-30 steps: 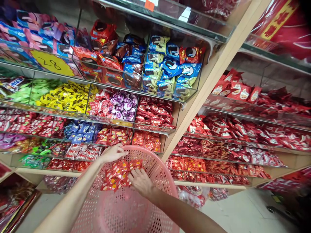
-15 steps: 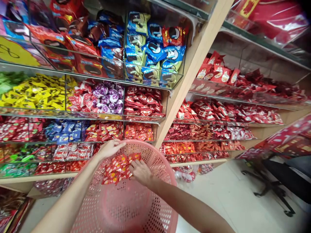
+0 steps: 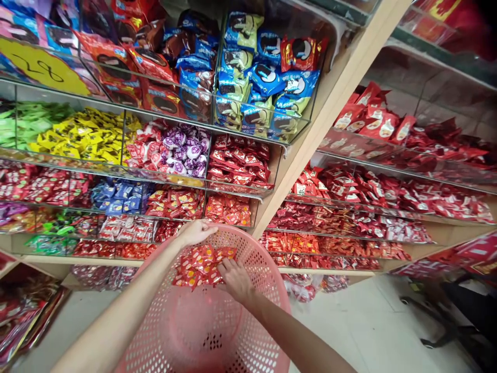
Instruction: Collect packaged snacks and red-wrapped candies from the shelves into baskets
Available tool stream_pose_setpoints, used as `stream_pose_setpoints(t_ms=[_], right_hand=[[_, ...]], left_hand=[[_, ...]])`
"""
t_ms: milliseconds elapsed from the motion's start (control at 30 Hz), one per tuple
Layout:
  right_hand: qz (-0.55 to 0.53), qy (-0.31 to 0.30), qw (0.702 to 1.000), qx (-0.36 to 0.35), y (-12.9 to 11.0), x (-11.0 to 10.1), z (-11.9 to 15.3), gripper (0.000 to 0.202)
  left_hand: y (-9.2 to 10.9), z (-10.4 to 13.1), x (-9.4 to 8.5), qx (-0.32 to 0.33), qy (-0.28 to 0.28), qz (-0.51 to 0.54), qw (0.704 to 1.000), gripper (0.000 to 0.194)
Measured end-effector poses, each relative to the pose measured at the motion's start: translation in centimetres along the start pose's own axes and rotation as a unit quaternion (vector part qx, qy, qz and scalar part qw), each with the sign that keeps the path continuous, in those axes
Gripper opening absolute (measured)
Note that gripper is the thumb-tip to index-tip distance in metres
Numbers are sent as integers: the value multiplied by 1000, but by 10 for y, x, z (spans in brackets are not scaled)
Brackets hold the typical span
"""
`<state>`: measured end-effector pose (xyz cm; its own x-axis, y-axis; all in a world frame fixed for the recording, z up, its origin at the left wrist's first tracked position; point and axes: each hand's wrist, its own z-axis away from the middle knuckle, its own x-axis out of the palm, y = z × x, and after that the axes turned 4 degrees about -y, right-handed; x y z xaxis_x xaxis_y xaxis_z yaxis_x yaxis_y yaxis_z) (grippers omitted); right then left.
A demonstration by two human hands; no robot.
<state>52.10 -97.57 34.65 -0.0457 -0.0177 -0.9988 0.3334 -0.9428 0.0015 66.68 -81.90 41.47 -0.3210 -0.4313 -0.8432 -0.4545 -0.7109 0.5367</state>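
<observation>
My left hand (image 3: 196,232) is closed over the far rim of a pink perforated plastic basket (image 3: 267,316), which leans toward the shelves. Inside it, a bunch of red candy packets (image 3: 198,264) with yellow and white spots lies against the far wall. My right hand (image 3: 236,280) reaches into the basket, its curled fingers closed on the right edge of those packets. The fingertips are partly hidden, so how many packets they pinch does not show. The lower wall and bottom of the basket appear bare.
Shelves with clear bins rise in front, holding yellow candies (image 3: 93,137), purple-and-white candies (image 3: 186,147) and blue snack packs (image 3: 267,77). A wooden post (image 3: 326,119) divides them. Plastic bags (image 3: 303,286) lie under the right shelf; a wheeled chair (image 3: 446,321) stands at right.
The view has shifted, so shelves, basket and hands sit slightly further right. Both hands keep their places: left on the rim, right at the candy packets.
</observation>
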Motion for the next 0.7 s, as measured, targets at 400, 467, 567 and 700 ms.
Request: stream_pose_setpoints(t_ms=[400, 467, 567, 700], right_hand=[[-45, -7, 999, 23, 21, -7, -2, 40], [-54, -11, 998, 17, 24, -10, -2, 40], [-66, -5, 998, -3, 25, -16, -6, 39], [-89, 25, 995, -29, 23, -23, -16, 48]], left_hand=[[29, -6, -7, -34, 15, -62, 997, 54], [29, -6, -7, -50, 15, -62, 997, 53], [26, 0, -7, -75, 32, -83, 993, 53], [18, 11, -10, -89, 53, -114, 988, 59]])
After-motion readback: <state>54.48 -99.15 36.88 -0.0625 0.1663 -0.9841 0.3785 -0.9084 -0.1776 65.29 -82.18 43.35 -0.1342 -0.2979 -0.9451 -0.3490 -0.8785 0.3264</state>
